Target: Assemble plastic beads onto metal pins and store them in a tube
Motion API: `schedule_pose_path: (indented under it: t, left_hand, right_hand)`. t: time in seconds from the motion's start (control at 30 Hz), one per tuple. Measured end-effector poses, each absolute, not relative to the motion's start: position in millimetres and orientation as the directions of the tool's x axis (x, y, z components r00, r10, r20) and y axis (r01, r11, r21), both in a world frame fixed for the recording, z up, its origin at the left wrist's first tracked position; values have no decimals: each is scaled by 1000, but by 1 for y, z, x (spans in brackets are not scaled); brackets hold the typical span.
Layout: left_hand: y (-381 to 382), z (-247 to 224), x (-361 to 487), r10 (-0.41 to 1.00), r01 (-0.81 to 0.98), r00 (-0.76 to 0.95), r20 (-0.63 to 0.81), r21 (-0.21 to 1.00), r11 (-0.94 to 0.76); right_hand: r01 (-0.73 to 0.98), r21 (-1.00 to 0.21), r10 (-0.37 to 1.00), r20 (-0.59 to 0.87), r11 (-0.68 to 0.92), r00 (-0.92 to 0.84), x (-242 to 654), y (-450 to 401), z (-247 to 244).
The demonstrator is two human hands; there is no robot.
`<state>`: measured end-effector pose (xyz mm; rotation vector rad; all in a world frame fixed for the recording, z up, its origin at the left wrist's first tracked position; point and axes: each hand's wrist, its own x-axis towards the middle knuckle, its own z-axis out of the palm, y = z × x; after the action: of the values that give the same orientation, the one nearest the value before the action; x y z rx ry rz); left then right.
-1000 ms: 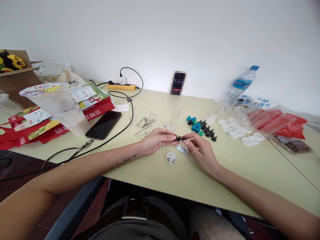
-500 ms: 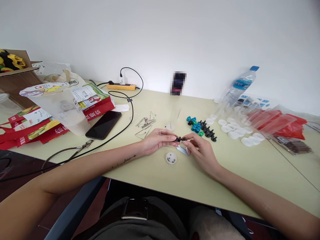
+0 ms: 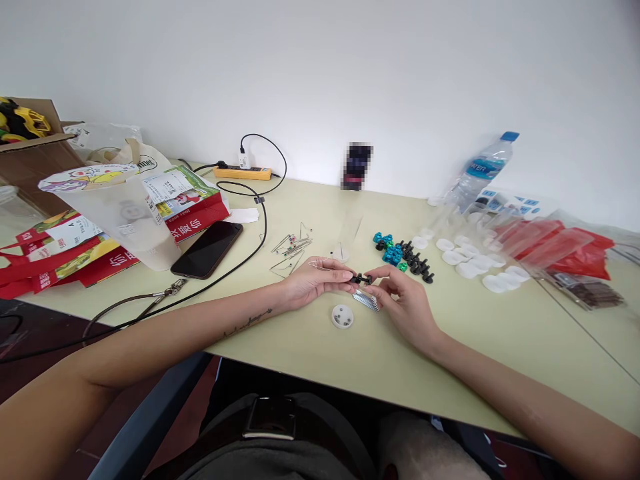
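My left hand (image 3: 316,279) pinches a small black plastic part (image 3: 359,279), shaped like a short stem with a flared end. A thin bent wire (image 3: 325,267) shows across its fingers; I cannot tell whether it is gripped. At the other end of the black part, the thumb and forefinger of my right hand (image 3: 406,303) close on its flared end. Just below lie several thin metal rods (image 3: 367,301), side by side. Nearer me sits a small round white dish (image 3: 343,321) with several tiny metal pieces in it.
Bent wires (image 3: 291,245) lie left of my hands. Blue-green parts (image 3: 393,254), black parts (image 3: 416,262) and white discs (image 3: 470,263) are spread rightward. A phone (image 3: 207,250), plastic cup (image 3: 135,220) and black cable (image 3: 264,233) are leftward; a water bottle (image 3: 483,167) leans behind.
The fingertips of my right hand have shifted slightly at the black part's end, so more of it shows. My left hand stays in place.
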<state>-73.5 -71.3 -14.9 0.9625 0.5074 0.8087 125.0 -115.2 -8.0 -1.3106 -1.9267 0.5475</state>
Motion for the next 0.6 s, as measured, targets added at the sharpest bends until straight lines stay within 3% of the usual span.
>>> schedule_pose_path:
  t: [0.6]
  left_hand:
    - [-72,-14,-74,782,-364,622,-39,870,333]
  right_hand:
    - [617,-684,921,305,388,-242,123,-115,-5]
